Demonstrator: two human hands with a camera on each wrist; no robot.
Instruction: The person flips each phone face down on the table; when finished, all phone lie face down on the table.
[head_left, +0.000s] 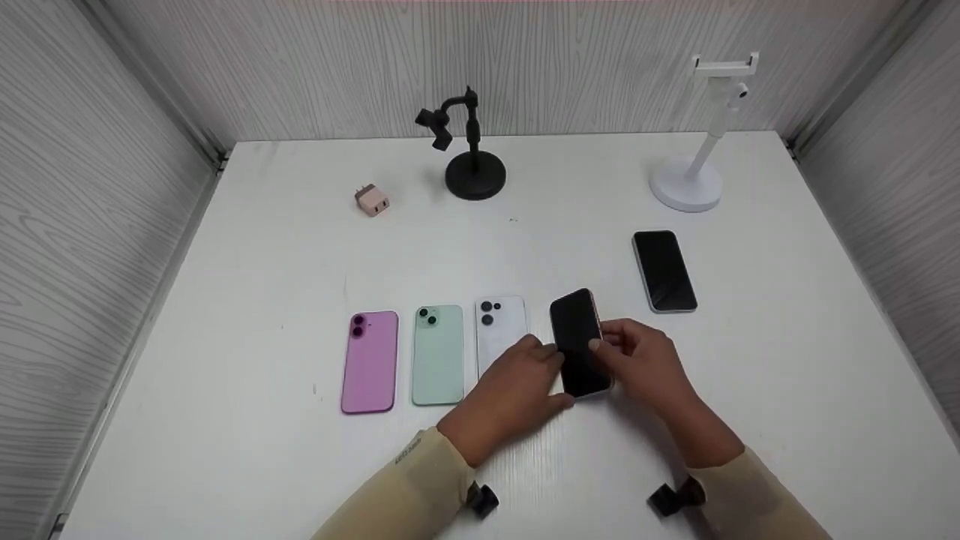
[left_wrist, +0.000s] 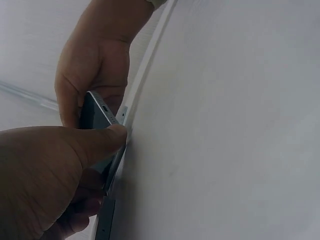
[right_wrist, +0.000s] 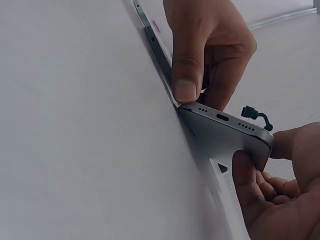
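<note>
Pale wood-grain walls (head_left: 90,247) with metal corner strips enclose a white table (head_left: 262,285) under soft, even light.

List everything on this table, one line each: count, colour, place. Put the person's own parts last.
held phone: 1, black screen up, tilted up off the table right of the row
pink phone: 1, pink, face down, left end of the row
green phone: 1, mint green, face down, middle of the row
white phone: 1, white, face down, partly under the left hand
dark phone: 1, black screen up, lying apart at right
charger plug: 1, pinkish, back left
black stand: 1, black, back centre
white stand: 1, white, back right
table: 1, white
left hand: 1, grips the held phone's left edge
right hand: 1, grips its right edge
</note>
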